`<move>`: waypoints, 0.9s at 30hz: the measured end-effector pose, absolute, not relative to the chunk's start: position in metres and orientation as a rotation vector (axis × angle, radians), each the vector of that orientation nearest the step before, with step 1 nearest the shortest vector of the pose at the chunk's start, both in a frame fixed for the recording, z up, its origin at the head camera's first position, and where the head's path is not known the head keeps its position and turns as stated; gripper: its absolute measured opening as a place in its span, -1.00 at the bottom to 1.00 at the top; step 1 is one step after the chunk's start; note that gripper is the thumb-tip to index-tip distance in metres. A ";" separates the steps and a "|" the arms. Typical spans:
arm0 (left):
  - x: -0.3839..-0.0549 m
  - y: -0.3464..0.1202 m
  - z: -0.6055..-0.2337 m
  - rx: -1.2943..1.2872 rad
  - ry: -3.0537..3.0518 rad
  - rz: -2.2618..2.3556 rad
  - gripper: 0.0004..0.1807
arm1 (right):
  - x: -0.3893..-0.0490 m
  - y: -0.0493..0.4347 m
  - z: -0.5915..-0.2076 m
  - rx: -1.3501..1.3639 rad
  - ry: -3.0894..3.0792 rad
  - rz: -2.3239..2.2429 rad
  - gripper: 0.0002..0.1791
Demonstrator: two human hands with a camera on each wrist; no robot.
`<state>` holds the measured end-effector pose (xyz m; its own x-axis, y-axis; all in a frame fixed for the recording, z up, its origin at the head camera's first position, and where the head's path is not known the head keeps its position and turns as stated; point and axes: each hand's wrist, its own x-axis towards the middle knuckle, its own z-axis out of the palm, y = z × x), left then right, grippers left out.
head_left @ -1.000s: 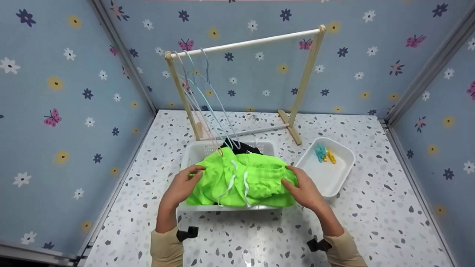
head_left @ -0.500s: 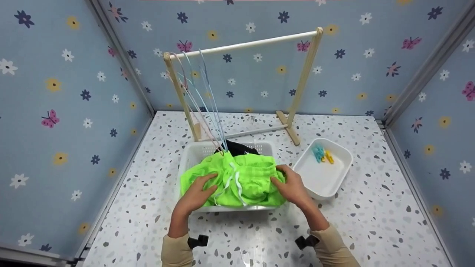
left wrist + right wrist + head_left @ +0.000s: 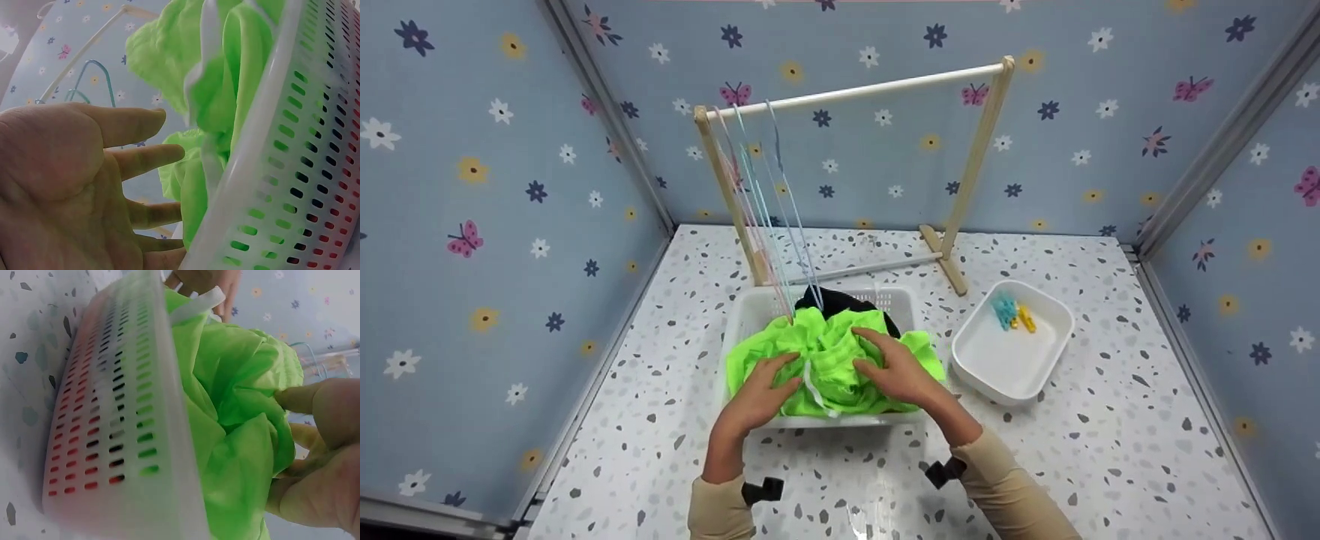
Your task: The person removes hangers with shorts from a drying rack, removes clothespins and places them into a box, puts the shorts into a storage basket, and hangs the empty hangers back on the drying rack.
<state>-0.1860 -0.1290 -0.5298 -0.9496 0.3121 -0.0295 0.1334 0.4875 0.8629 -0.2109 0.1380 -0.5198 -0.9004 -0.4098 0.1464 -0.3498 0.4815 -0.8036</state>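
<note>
A bright green pair of drawstring shorts (image 3: 829, 356) lies bunched over the top of a white perforated basket (image 3: 840, 422). My left hand (image 3: 761, 391) is at the shorts' left side, its fingers straight and spread with nothing gripped in the left wrist view. Toward the middle of the basket, my right hand (image 3: 901, 373) holds a gathered fold of the shorts between thumb and fingers. A white drawstring (image 3: 814, 390) hangs toward the front. Behind the shorts shows a black garment (image 3: 840, 301). Red cloth shows through the basket's holes (image 3: 73, 453).
Behind the basket stands a wooden rack (image 3: 986, 142) with a white bar. Several pastel hangers (image 3: 777, 154) hang at its left end, their lower parts reaching down to the clothes. Right of the basket, a white tray (image 3: 997, 375) holds blue and yellow clips (image 3: 1026, 318).
My right hand has moved left, folding the right part of the shorts toward the middle. My left hand shifted right, then stayed nearly still. The hangers have swung slightly.
</note>
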 end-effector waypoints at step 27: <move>-0.183 -0.129 -0.530 0.432 2.557 1.511 -0.60 | -0.216 0.126 -0.540 -0.311 3.149 -0.685 -0.45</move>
